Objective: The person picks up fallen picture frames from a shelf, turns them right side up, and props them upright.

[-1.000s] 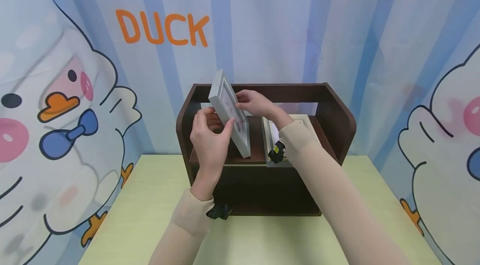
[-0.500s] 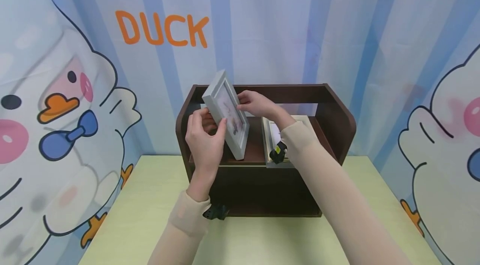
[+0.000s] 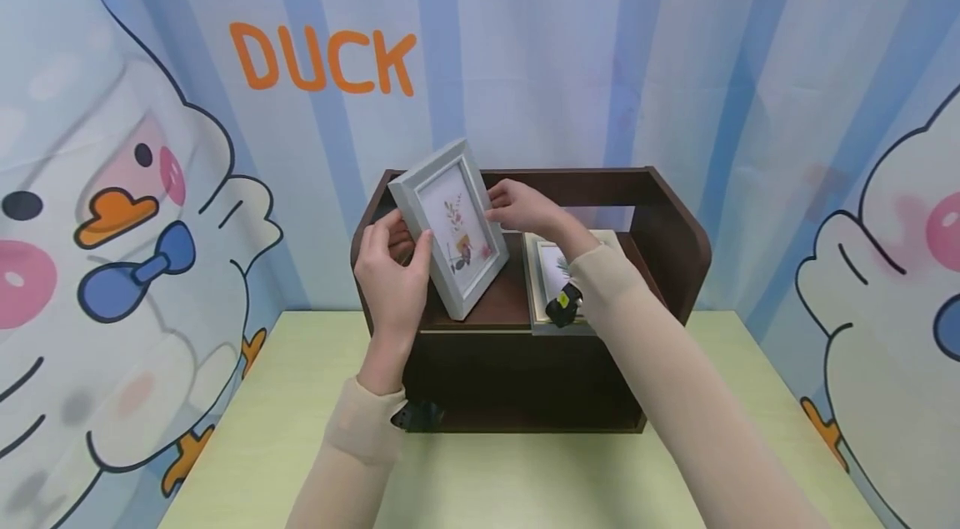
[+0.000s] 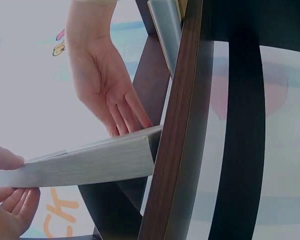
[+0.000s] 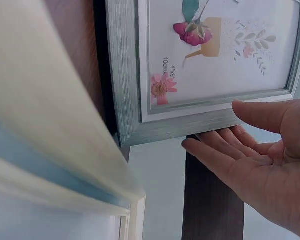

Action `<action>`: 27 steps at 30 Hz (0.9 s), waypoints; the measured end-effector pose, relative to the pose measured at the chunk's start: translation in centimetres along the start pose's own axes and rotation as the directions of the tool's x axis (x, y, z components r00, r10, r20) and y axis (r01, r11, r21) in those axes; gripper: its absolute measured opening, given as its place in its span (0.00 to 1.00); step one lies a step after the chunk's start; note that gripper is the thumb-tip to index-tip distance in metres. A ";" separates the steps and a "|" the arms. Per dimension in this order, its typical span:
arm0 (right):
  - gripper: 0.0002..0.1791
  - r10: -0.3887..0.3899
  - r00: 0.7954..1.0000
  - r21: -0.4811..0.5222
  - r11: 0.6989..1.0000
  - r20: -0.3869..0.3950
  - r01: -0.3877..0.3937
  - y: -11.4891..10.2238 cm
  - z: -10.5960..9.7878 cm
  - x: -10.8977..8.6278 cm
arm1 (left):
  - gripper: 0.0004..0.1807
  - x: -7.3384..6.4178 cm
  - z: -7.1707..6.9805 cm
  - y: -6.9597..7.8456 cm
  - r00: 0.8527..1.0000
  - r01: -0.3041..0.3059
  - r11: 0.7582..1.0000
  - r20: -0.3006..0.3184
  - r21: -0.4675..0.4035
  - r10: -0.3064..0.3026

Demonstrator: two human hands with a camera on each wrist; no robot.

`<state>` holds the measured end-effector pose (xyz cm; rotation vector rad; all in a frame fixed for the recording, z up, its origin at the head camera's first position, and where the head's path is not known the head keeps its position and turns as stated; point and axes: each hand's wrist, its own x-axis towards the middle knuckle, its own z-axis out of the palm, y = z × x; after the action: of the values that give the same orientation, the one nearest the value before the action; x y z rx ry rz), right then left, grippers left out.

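Observation:
A grey picture frame (image 3: 450,229) with a floral print stands tilted on the upper deck of a dark brown shelf (image 3: 525,412), its front turned toward me. My left hand (image 3: 390,275) pinches its left edge, thumb in front and fingers behind. At the opposite edge is my right hand (image 3: 528,208); in the right wrist view its thumb (image 5: 260,115) lies at the front rim and its fingers (image 5: 225,150) pass behind. In the left wrist view the frame's side (image 4: 84,162) reaches the shelf's edge board (image 4: 177,125).
More picture frames (image 3: 536,296) lie stacked on the right of the upper deck, partly covered by my right sleeve. A shelf side panel (image 3: 678,250) rises to their right. The shelf stands on a pale yellow-green table (image 3: 300,396) before a duck-print curtain (image 3: 525,54).
The grey picture frame has turned from nearly edge-on to show its print toward me. My left hand has moved left and slightly down with its edge; my right hand has shifted slightly right.

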<state>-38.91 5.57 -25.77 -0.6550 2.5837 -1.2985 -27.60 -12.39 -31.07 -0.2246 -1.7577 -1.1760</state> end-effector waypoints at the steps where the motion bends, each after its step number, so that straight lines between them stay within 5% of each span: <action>1: 0.23 0.005 1.000 0.002 1.000 -0.003 -0.005 0.1 -0.1 -0.1 | 0.19 0.1 0.0 -0.1 1.000 0.000 1.000 -0.001 -0.006 0.000; 16: 0.26 0.065 0.997 -0.039 0.997 -0.042 -0.067 0.6 -1.3 -1.6 | 0.20 0.3 0.4 -0.9 0.998 0.053 0.998 -0.029 -0.031 -0.054; 27: 0.28 0.114 0.989 0.074 0.991 -0.090 -0.108 1.1 -1.4 -2.8 | 0.17 0.0 1.1 -1.2 0.994 0.078 0.997 -0.078 -0.027 -0.079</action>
<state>-37.29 8.42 -25.87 -0.4413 2.5941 -1.4073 -28.94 -12.14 -31.84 -0.1224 -1.6975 -1.2461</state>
